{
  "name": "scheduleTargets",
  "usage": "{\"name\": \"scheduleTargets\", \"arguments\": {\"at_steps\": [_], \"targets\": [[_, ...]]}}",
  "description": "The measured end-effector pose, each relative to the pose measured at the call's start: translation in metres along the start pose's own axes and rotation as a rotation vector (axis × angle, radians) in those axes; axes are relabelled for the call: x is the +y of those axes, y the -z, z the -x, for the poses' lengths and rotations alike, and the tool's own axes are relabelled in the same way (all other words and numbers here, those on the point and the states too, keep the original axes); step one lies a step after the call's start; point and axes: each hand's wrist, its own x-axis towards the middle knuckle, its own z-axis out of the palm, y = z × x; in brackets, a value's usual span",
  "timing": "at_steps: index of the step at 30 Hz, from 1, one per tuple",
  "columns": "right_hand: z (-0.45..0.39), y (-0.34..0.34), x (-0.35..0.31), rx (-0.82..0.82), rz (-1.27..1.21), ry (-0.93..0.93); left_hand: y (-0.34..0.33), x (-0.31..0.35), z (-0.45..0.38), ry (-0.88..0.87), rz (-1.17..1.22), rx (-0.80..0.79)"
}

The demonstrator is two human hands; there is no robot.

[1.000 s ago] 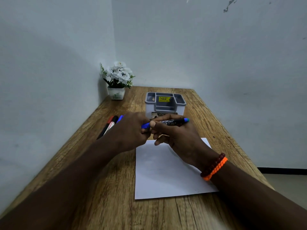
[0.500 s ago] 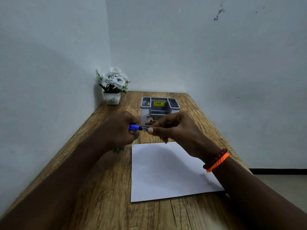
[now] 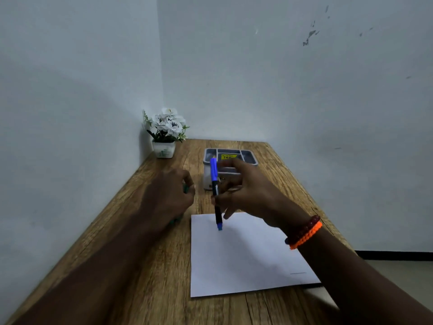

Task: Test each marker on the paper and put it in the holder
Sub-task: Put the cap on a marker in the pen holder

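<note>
Wooden table (image 3: 150,266): flower pot (image 3: 164,148) far-left, right hand (image 3: 248,193) before holder (image 3: 230,158).

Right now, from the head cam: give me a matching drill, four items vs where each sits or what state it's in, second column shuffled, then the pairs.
Items
1. blue marker
2. flower pot
3. holder
4. left hand

Places or states
A. far left corner of the table, by the wall
B. held upright in the right hand, tip down at the paper
C. resting on the table left of the paper, closed over something green
D. beyond the paper, yellow sticker inside

Pairs: 1-B, 2-A, 3-D, 4-C
</note>
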Motion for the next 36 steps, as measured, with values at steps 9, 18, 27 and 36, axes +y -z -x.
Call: {"name": "scheduleTargets", "arguments": {"at_steps": [9,18,27,36], "targets": [[-0.089,0.053,-0.057,0.281,0.046,0.144,-0.006,0.000,-0.005,0.049,-0.100,0.025],[-0.177,0.040,-0.030,0.468,0.476,0.318,-0.005,-0.005,-0.009,0.067,-0.082,0.007],[-0.194,0.028,0.009,0.366,0.607,0.256,-0.011,-0.008,-0.011,0.028,-0.044,-0.034],[-0.192,0.020,0.020,0.308,0.592,0.231,-0.010,-0.008,-0.012,0.023,-0.043,-0.050]]}}
